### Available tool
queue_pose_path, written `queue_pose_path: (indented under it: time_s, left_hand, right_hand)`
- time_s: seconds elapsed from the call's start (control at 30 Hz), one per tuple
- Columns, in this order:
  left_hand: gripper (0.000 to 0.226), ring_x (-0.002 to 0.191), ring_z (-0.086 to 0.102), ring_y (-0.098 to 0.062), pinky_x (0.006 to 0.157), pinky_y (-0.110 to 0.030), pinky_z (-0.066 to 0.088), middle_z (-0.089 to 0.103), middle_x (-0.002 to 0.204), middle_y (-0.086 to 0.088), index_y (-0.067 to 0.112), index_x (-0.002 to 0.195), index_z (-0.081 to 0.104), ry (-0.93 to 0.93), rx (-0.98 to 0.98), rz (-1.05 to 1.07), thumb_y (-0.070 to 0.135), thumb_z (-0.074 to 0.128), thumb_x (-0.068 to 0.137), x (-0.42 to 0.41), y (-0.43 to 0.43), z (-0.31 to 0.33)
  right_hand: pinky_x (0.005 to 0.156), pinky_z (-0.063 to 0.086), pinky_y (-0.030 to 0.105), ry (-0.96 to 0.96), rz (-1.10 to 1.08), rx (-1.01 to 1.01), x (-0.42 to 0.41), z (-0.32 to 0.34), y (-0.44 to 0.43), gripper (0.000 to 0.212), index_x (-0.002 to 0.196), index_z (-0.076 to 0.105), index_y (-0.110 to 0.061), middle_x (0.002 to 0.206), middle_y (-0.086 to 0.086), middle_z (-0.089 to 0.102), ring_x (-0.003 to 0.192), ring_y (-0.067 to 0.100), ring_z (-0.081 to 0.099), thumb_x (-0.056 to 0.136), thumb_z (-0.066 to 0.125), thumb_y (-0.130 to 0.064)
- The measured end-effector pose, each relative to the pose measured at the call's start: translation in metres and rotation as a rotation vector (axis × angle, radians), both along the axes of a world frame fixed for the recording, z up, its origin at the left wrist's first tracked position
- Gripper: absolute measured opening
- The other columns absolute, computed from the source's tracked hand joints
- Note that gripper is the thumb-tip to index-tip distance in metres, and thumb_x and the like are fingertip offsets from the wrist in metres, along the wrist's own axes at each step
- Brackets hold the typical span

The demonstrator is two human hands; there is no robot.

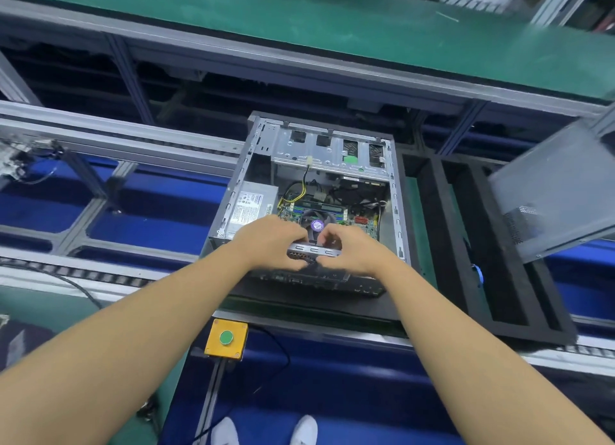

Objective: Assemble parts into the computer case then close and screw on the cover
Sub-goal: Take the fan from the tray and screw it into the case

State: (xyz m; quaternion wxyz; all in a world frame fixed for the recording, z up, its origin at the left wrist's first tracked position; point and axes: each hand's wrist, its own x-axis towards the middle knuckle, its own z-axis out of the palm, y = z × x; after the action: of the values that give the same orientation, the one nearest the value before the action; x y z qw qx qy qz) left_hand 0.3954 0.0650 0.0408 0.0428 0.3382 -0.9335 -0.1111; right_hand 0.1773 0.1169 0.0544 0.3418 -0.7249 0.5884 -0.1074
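Nearest the person, a yellow button box [226, 338] is sitting at the table's front edge. Just beyond it, the left hand [269, 241] and right hand [349, 251] are both gripping a small grey metal part [314, 250] with curled fingers, holding it over the near end of the open computer case [229, 191]. The case is lying on a black pallet [432, 245], its fan [316, 224] showing just behind the hands, while farther right a grey cover [552, 191] is standing tilted.

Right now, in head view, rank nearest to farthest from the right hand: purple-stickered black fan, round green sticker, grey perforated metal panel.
1. Purple-stickered black fan, just beyond the right hand.
2. Round green sticker, on drive cage.
3. Grey perforated metal panel, far right.
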Motion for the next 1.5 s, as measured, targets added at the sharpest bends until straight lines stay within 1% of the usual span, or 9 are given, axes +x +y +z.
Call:
queue_pose_path:
  time_s: [0.23,0.4,0.53,0.67,0.8,0.97,1.13,1.33,1.5]
  left_hand:
    - [0.063,0.088,0.061,-0.009,0.082,-0.032,0.051,0.065,0.104,0.019,0.039,0.120,0.055,0.056,0.084,0.044,0.081,0.046,0.073,-0.001,-0.003,-0.001]
    - [0.073,0.130,0.045,-0.011,0.111,-0.036,0.022,0.051,0.141,0.011,0.030,0.141,0.044,0.156,0.094,0.110,0.072,0.045,0.081,0.009,0.000,0.009]
    - [0.057,0.146,0.023,-0.009,0.120,-0.039,0.016,0.036,0.155,0.011,0.024,0.145,0.045,0.338,0.120,0.223,0.051,0.049,0.095,0.042,0.011,0.019]
    - [0.023,0.076,0.065,-0.005,0.074,-0.034,0.052,0.070,0.081,0.014,0.030,0.093,0.067,0.670,0.170,0.512,0.042,0.048,0.097,0.095,0.029,0.029]
    - [0.052,0.038,0.034,-0.010,0.059,-0.033,0.044,0.035,0.039,0.006,0.022,0.059,0.061,0.831,0.241,0.852,0.051,0.040,0.097,0.161,0.047,0.023]
    - [0.037,0.060,0.052,-0.009,0.059,-0.023,0.038,0.058,0.069,0.009,0.035,0.077,0.061,0.536,0.317,1.036,0.044,0.029,0.093,0.225,0.075,0.001]
    - [0.058,0.113,0.052,-0.017,0.089,-0.010,0.035,0.046,0.137,-0.009,0.013,0.135,0.055,0.549,0.519,1.080,-0.016,0.037,0.088,0.265,0.111,-0.035]
    - [0.046,0.100,0.059,-0.012,0.077,-0.013,0.040,0.049,0.144,-0.004,0.011,0.149,0.039,0.681,0.686,1.390,0.024,0.042,0.105,0.304,0.149,-0.084]
    - [0.048,0.143,0.034,-0.023,0.113,-0.031,0.026,0.032,0.159,-0.007,0.008,0.149,0.039,0.678,0.773,1.469,0.026,0.043,0.105,0.318,0.172,-0.114]
  right_hand:
    - [0.085,0.049,0.031,0.067,-0.027,0.030,0.003,0.000,-0.001,0.049,0.124,0.052,-0.030,0.117,-0.009,0.059,0.100,0.015,0.059,0.084,0.076,-0.044]
    - [0.094,0.037,0.012,0.037,-0.031,0.089,0.007,0.008,-0.002,0.080,0.154,0.035,-0.021,0.138,-0.008,0.048,0.113,-0.007,0.050,0.089,0.070,-0.051]
    - [0.109,0.026,0.037,0.056,-0.199,-0.065,0.010,0.010,-0.004,0.061,0.147,0.045,-0.012,0.150,0.006,0.041,0.143,0.025,0.030,0.097,0.054,-0.047]
    - [0.101,0.041,0.034,-0.118,-0.307,-0.424,0.051,0.020,0.000,0.015,0.113,0.061,-0.021,0.116,-0.003,0.058,0.115,0.016,0.047,0.099,0.057,-0.017]
    - [0.070,0.044,0.018,-0.291,-0.095,-0.405,0.141,0.032,0.004,0.011,0.092,0.061,-0.028,0.079,-0.015,0.063,0.075,0.006,0.057,0.101,0.057,-0.023]
    - [0.076,0.050,0.020,-0.330,0.103,-0.106,0.245,0.014,0.012,0.031,0.094,0.072,-0.021,0.073,-0.013,0.073,0.070,0.005,0.064,0.106,0.045,-0.032]
    - [0.072,0.055,0.035,-0.197,0.175,0.250,0.317,-0.044,0.016,0.045,0.134,0.057,-0.019,0.096,-0.011,0.071,0.085,0.018,0.065,0.096,0.043,0.001]
    - [0.097,0.050,0.041,0.064,0.146,0.502,0.371,-0.123,0.046,0.061,0.145,0.040,-0.004,0.140,0.018,0.054,0.118,0.034,0.060,0.096,0.065,-0.029]
    - [0.106,0.044,0.040,0.326,0.114,0.520,0.398,-0.173,0.080,0.090,0.145,0.037,-0.002,0.145,0.016,0.050,0.133,0.035,0.050,0.085,0.075,-0.056]
